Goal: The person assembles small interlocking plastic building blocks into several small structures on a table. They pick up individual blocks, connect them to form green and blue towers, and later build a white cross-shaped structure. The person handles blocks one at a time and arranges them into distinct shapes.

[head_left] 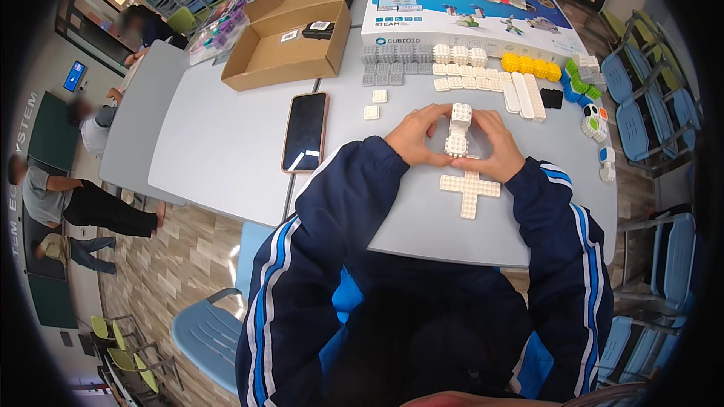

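White block stack (458,130), near the table's (226,151) front edge: left hand (411,139) and right hand (498,147) gripped it with closed fingers above a cross-shaped plate (470,188); uneven pressing risked splitting it.

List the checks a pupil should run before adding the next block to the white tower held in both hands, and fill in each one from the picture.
1. Left hand steadies the white block tower: ok.
2. Right hand grips the other side: ok.
3. Blocks fully seated: cannot tell.
4. White cross-shaped plate lies flat on the table, near the hands: ok.
5. Spare white blocks in a row beyond the tower: ok.
6. Phone apart from the tower: ok.
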A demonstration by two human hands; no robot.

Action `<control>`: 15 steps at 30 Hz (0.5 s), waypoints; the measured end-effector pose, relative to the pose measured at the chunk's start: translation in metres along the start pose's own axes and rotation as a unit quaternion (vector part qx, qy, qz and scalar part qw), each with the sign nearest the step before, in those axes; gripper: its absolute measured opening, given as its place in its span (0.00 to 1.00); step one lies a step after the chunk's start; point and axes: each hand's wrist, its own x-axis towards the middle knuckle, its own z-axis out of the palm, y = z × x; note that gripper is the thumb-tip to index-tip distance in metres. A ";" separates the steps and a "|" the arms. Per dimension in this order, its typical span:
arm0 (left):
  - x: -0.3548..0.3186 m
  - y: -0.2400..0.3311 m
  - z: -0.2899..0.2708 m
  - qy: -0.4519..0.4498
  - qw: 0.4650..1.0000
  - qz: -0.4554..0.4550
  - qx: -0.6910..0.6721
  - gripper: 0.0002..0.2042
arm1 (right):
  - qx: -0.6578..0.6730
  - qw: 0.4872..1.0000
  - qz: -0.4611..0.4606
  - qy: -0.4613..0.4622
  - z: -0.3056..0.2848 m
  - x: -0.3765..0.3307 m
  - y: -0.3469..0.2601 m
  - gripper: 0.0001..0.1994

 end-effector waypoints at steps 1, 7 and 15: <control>-0.001 -0.001 0.000 0.004 1.000 0.006 -0.004 0.41 | 0.007 1.000 0.004 0.001 0.000 0.000 0.000 0.41; 0.000 -0.005 -0.002 -0.020 0.998 0.028 0.044 0.40 | 0.041 0.999 0.033 0.000 0.002 -0.002 0.004 0.42; -0.007 0.005 -0.003 -0.035 0.998 0.035 0.039 0.40 | 0.053 0.998 0.046 -0.002 0.004 -0.009 0.007 0.42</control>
